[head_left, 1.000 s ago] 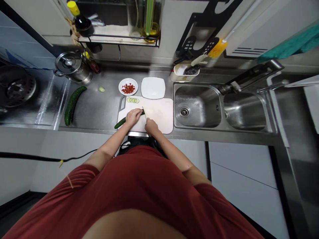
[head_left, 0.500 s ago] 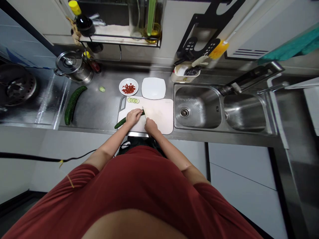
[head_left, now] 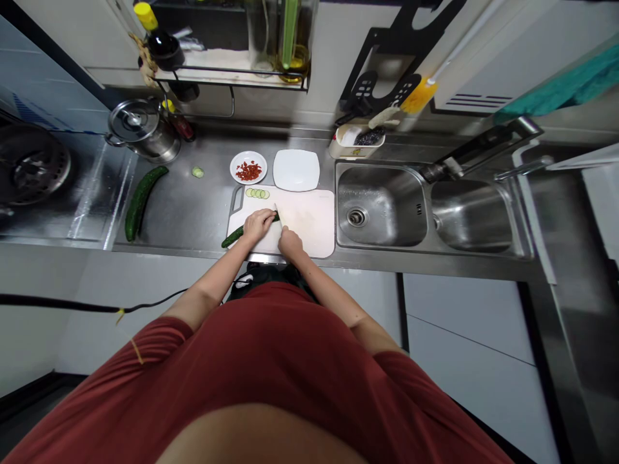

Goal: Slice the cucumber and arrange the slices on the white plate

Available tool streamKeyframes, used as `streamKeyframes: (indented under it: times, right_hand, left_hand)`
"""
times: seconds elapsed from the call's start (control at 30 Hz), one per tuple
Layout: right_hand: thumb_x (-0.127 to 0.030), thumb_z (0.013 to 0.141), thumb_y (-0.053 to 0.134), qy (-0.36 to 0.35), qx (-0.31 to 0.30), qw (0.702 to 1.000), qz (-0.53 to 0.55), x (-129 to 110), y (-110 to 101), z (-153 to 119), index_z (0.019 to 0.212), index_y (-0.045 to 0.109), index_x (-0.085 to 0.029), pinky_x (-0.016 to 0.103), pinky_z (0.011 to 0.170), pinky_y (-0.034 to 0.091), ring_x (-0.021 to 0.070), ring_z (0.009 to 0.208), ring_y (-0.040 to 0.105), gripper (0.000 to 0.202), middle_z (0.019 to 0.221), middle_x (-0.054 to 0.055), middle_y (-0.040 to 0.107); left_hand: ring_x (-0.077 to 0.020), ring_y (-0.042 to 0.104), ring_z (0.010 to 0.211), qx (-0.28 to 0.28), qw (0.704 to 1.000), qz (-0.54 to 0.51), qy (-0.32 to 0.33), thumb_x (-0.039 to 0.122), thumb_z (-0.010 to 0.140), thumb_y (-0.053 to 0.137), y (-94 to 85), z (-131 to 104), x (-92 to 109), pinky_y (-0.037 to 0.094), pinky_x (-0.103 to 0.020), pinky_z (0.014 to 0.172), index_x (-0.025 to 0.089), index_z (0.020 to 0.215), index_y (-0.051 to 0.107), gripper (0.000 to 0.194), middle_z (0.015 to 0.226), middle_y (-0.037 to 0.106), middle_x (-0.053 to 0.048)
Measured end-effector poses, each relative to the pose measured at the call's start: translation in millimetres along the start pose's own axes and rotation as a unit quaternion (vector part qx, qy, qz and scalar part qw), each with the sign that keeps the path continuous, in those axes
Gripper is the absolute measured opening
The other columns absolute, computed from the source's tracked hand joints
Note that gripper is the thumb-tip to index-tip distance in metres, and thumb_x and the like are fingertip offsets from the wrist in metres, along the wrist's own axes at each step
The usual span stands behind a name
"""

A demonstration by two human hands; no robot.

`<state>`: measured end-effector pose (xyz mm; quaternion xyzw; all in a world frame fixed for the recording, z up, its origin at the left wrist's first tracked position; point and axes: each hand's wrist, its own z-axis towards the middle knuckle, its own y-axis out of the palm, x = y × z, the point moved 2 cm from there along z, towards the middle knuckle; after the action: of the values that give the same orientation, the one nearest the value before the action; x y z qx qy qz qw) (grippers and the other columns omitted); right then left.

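Note:
On the white cutting board [head_left: 314, 225], my left hand [head_left: 258, 224] is closed over a dark green cucumber [head_left: 233, 237], whose tail end sticks out toward the lower left. My right hand [head_left: 291, 245] grips a knife [head_left: 277, 211] by its handle, which the fingers hide. The blade stands at the cucumber's right end, close to my left fingertips. Several pale cucumber slices [head_left: 257, 193] lie overlapping in a row near the board's upper left, beside its grey handle.
Behind the board stand a plate of chopped red pieces [head_left: 248, 171] and a white square plate [head_left: 296, 170]. Another cucumber [head_left: 140, 205], a cut end piece [head_left: 198, 172] and a steel pot [head_left: 143, 134] are to the left. A double sink [head_left: 382, 212] adjoins on the right.
The whole view has shifted very slightly. Both hands, the knife and the cucumber keep nearly the same places on the board.

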<state>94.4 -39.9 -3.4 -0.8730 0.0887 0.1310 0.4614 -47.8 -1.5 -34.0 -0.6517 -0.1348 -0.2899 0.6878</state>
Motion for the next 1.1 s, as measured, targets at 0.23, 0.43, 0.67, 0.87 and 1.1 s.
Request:
streamKeyframes:
  times: [0.23,0.43,0.67,0.87,1.1]
  right_hand:
    - [-0.008,0.091,0.038,0.011,-0.004,1.000,-0.002,5.4,6.7,-9.6,0.115,0.048,-0.013,0.034,0.084,0.048,0.0254,0.104,0.064,0.027,0.109,0.018,0.065]
    - [-0.009,0.090,0.040,0.008,0.004,1.000,0.014,-3.0,-1.5,2.0,0.118,0.047,-0.013,0.032,0.084,0.048,0.0243,0.105,0.064,0.028,0.112,0.017,0.065]
    - [-0.010,0.090,0.041,0.003,0.013,1.000,0.019,-13.4,-14.7,16.2,0.118,0.048,-0.012,0.030,0.083,0.049,0.0233,0.104,0.064,0.029,0.111,0.017,0.065]
    - [-0.009,0.088,0.043,0.002,0.012,1.000,0.015,-11.8,-13.2,12.3,0.118,0.048,-0.011,0.032,0.082,0.049,0.0245,0.105,0.064,0.030,0.111,0.017,0.065]
    - [-0.007,0.089,0.041,0.005,0.005,1.000,0.011,-1.4,0.6,-2.8,0.117,0.048,-0.011,0.032,0.082,0.049,0.0249,0.104,0.064,0.029,0.109,0.018,0.066]
  left_hand:
    - [-0.0181,0.060,0.109,-0.009,1.000,-0.002,-0.007,0.031,0.095,0.045,-2.1,-1.5,2.5,0.046,-0.030,0.097,0.025,0.109,0.068,0.028,0.117,0.068,-0.003]
    - [-0.0187,0.060,0.111,-0.012,1.000,-0.009,-0.012,0.030,0.095,0.045,-2.5,-1.5,3.1,0.046,-0.031,0.097,0.024,0.109,0.068,0.028,0.117,0.067,-0.003]
    - [-0.0186,0.060,0.109,-0.013,1.000,-0.007,-0.008,0.032,0.096,0.044,-4.8,-1.4,4.8,0.046,-0.031,0.097,0.025,0.110,0.068,0.029,0.117,0.068,-0.002]
    - [-0.0190,0.059,0.110,-0.014,1.000,-0.002,-0.016,0.032,0.095,0.044,-4.9,-1.9,5.5,0.046,-0.032,0.097,0.025,0.110,0.068,0.029,0.117,0.067,-0.003]
    - [-0.0185,0.059,0.110,-0.014,1.000,-0.009,-0.012,0.032,0.096,0.043,-4.9,-2.2,5.1,0.046,-0.032,0.098,0.025,0.110,0.068,0.030,0.117,0.067,-0.003]
